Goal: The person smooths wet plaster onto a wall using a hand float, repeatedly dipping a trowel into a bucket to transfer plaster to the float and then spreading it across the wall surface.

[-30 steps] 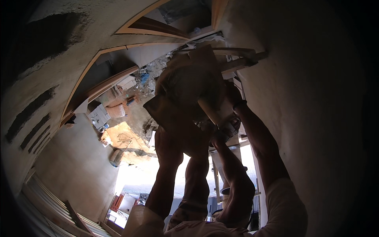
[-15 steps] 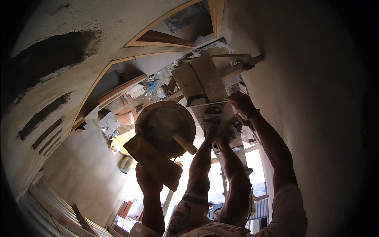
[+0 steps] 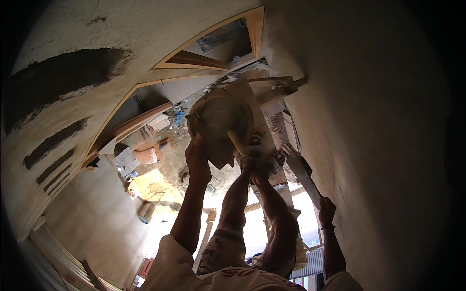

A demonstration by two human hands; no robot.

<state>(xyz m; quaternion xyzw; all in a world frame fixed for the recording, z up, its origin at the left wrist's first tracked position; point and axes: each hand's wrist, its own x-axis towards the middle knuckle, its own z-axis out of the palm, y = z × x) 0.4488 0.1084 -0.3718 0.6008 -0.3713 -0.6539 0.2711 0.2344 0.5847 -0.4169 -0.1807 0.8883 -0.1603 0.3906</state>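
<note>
My left hand (image 3: 196, 157) is closed around a dark flat board (image 3: 221, 156). The board is turned partly edge-on and overlaps the near side of a round shallow basin (image 3: 228, 109). A light stick-like handle (image 3: 236, 142) sticks out over the basin's near right rim; what it belongs to is too dark to tell. At the right, close to the wall, my right hand (image 3: 326, 212) grips the near end of a long, narrow flat tool (image 3: 302, 177). The tool slants forward and left, with a dark strip along one side; its exact kind is unclear.
I stand on raised planks (image 3: 258, 114), with beams (image 3: 281, 92) across their far end. A bare plastered wall (image 3: 378, 145) rises close on my right. Wood-framed openings (image 3: 255, 31) lie ahead. Far below, the floor holds rubble, a yellow sheet (image 3: 153, 185) and grey blocks (image 3: 127, 162).
My left hand has moved forward with the board, which has turned more edge-on. My right hand has drawn back toward me along the wall, and the long flat tool now shows. My view has shifted slightly.
</note>
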